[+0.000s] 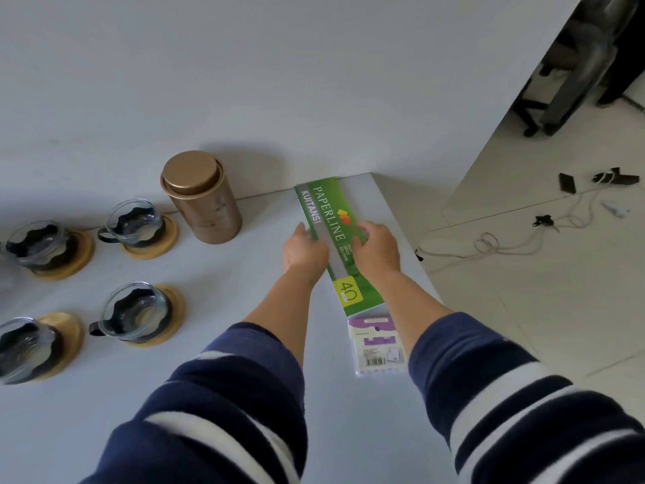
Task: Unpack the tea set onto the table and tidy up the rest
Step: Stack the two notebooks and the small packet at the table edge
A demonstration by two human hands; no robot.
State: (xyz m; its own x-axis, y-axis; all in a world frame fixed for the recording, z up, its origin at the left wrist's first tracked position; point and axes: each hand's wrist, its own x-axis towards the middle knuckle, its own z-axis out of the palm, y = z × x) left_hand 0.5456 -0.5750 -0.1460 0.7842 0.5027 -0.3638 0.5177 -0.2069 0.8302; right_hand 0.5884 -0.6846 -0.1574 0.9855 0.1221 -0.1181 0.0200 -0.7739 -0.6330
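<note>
A long green receipt book [326, 218] lies on the white table [227, 344] near its far right corner. My left hand [304, 253] grips its left edge and my right hand [377, 249] holds its right edge. Several glass tea cups with black holders stand on round wooden coasters at the left: one at the back [136, 225], one in front [136, 314], two more at the left edge [38, 246] [24, 347]. A bronze tea canister [200, 197] with its lid on stands between the cups and the book.
A small purple and white packet in clear plastic [377, 344] lies just in front of the book, near the table's right edge. Beyond that edge is a tiled floor with a white cable [502, 242] and black items. A white wall rises behind the table.
</note>
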